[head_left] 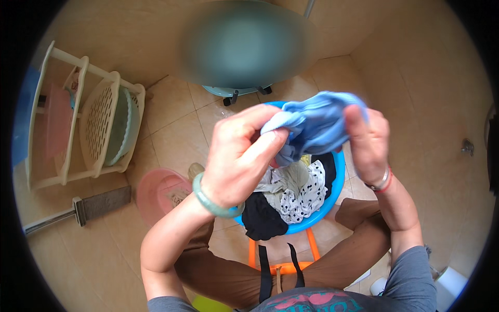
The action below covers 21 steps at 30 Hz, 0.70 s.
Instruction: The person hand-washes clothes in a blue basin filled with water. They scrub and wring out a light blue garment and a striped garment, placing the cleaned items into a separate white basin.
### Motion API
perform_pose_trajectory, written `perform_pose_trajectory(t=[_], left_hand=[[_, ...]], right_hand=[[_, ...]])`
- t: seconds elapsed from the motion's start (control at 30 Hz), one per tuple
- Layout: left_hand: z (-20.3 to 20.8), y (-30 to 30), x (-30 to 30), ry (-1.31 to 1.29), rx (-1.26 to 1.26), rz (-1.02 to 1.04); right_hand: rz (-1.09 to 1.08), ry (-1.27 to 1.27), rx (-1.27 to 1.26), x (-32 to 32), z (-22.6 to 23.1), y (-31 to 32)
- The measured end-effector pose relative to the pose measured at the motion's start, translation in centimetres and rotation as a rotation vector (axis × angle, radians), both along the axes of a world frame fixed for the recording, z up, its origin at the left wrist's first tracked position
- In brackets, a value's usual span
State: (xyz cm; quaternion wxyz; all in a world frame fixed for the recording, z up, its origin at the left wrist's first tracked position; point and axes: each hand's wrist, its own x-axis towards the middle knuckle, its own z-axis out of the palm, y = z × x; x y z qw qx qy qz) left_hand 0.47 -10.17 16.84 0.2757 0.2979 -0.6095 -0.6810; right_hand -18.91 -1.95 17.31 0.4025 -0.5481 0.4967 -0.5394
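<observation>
Bunched light-blue cloth (318, 122) is stretched between my two hands, above the basin. My left hand (234, 156) pinches one end of it between thumb and fingers; a pale green bangle circles that wrist. At the other end my right hand (368, 143) grips the cloth with its thumb up, slightly blurred. Below them stands a round blue basin (310, 224) piled with laundry. In it lie a white cloth with black dots (306, 200), a black cloth (262, 218) hanging over the near rim, and some pale greyish fabric (291, 177).
On the left, a cream rack (78, 112) holds basins and a slotted colander. A flat mop (106, 204) lies below it, beside a pink tub (161, 195). A blurred teal rounded shape (247, 44) fills the top. An orange frame (311, 244) shows between my knees.
</observation>
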Motion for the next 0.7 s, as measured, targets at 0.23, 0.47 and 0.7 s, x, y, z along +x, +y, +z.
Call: perform_pose_trajectory(t=[0.23, 0.47, 0.7], left_hand=[[-2.5, -1.4, -1.2, -0.093, -0.209, 0.037], [-26.5, 0.3, 0.1, -0.597, -0.370, -0.043], [-37.7, 3.6, -0.7, -1.232, -0.553, -0.448]], right_hand=[[-0.173, -0.129, 0.114, 1.0, -3.3, -0.2], [-0.002, 0.845, 0.271, 1.0, -24.7, 1.2], [0.172, 1.119, 0.339, 4.0, -37.9, 3.5]])
